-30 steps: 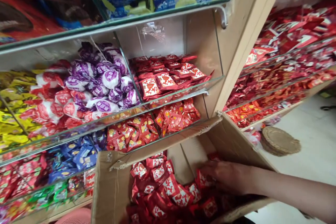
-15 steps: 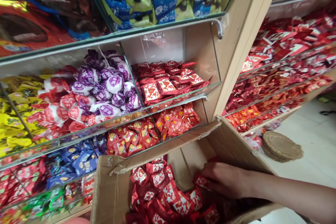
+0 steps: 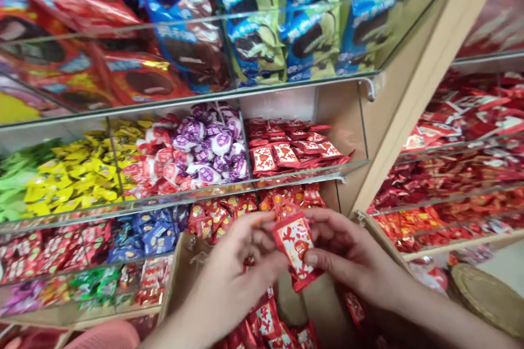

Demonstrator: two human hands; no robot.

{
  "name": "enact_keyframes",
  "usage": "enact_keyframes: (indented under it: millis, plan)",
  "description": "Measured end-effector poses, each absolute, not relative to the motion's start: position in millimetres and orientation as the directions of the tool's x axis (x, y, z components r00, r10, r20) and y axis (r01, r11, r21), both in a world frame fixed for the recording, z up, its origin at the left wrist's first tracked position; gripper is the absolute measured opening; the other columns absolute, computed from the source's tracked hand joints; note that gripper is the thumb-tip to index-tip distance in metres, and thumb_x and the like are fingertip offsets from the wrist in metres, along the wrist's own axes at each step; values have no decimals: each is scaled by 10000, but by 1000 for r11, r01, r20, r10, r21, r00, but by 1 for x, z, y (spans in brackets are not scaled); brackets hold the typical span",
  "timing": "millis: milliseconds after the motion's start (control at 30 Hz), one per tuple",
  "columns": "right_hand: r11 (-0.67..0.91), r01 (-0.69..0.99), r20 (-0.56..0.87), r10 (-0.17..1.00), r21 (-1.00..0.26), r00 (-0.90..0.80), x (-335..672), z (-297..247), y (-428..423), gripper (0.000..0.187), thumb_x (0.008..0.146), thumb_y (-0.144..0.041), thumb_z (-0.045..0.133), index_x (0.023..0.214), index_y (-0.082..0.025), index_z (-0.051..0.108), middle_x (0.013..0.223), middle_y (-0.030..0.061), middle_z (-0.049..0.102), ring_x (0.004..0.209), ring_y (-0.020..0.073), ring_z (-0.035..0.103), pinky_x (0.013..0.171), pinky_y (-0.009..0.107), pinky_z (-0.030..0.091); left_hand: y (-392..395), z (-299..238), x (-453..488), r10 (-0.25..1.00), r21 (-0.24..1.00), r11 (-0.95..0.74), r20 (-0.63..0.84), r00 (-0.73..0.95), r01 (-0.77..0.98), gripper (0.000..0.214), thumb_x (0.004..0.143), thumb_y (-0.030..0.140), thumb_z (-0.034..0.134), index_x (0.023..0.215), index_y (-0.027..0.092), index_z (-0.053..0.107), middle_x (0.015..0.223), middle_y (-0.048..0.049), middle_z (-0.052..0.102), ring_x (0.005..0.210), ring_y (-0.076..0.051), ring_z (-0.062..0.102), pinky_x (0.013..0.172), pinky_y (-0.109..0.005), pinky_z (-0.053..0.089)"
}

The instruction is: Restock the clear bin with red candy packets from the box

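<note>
A small red and white wrapped candy (image 3: 295,246) is held up over the box, its printed face toward me. My right hand (image 3: 352,251) pinches it from the right, thumb on its front. My left hand (image 3: 245,262) closes on its left edge, with the thumb beside the wrapper. A bit of red wrapper also shows inside the left palm. Below both hands is an open cardboard box (image 3: 189,255) with more of the same candies (image 3: 266,316), partly hidden by my hands.
Glass shelves stand ahead, with matching red candies (image 3: 286,155) stacked in one compartment. Purple (image 3: 223,142) and yellow wrapped candies (image 3: 77,180) lie to their left. Cookie bags (image 3: 254,38) fill the shelf above. A pink basket (image 3: 106,335) and a woven basket (image 3: 487,294) are low down.
My right hand has risen out of the box with a candy. My left hand has come into view and meets it at the candy. The view has shifted, showing more shelf on the left.
</note>
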State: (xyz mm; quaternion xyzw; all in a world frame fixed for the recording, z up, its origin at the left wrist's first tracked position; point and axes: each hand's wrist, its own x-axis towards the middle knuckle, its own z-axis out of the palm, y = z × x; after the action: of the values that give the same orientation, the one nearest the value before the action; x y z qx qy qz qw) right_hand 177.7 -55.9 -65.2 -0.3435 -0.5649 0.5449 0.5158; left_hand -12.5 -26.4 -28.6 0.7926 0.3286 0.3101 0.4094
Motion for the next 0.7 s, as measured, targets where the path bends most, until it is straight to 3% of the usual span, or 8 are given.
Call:
enact_keyframes:
  millis: [133, 233, 333, 467, 600, 700]
  plan:
    - [239, -120, 258, 950, -963, -174, 165, -66, -51, 424, 768, -231, 559, 1145, -270, 368, 743, -19, 545, 697, 118, 539, 623, 263, 443, -11, -34, 2, 828, 988, -76, -15, 561, 138, 202, 735, 318, 588, 818, 133, 582, 631, 18, 545, 538, -77, 449, 493, -194, 363]
    - [174, -219, 212, 964, -960, -161, 158, -73, -49, 438, 722, -250, 616, 1103, -270, 401, 729, -30, 542, 681, 118, 543, 628, 271, 447, -12, -42, 3, 905, 998, -26, -1, 426, 56, 230, 711, 337, 606, 681, 110, 577, 553, 22, 528, 485, -70, 403, 460, -192, 317]
    - [110, -288, 171, 966, -951, -195, 152, -78, -49, 396, 712, -262, 627, 1052, -252, 422, 677, -37, 543, 629, 122, 549, 607, 280, 448, -18, -48, 3, 926, 999, -2, 20, 377, -49, 206, 713, 325, 610, 737, 123, 574, 606, 10, 570, 537, -94, 475, 515, -208, 377]
    - [151, -275, 199, 967, -950, -158, 149, -82, -49, 281, 710, -267, 630, 940, -237, 470, 668, -31, 546, 618, 116, 528, 599, 256, 429, -23, -52, 4, 844, 973, 95, 33, 535, -209, 258, 653, 209, 679, 884, 170, 569, 727, 13, 620, 666, -112, 551, 659, -237, 435]
    - [196, -265, 225, 971, -944, -83, 146, -87, -47, 183, 698, -306, 633, 842, -230, 550, 790, 6, 587, 734, 146, 531, 687, 272, 426, -19, -61, 6, 821, 981, 122, -14, 571, -152, 229, 629, 240, 697, 820, 145, 614, 775, -25, 649, 763, -158, 576, 754, -283, 430]
    - [192, -341, 194, 981, -920, 29, 146, -91, -43, 159, 685, -323, 641, 804, -228, 594, 726, -8, 597, 669, 131, 529, 617, 234, 421, -13, -73, 8, 839, 988, 99, -17, 544, -122, 295, 594, 271, 717, 844, 150, 617, 778, -30, 652, 737, -170, 580, 739, -312, 438]
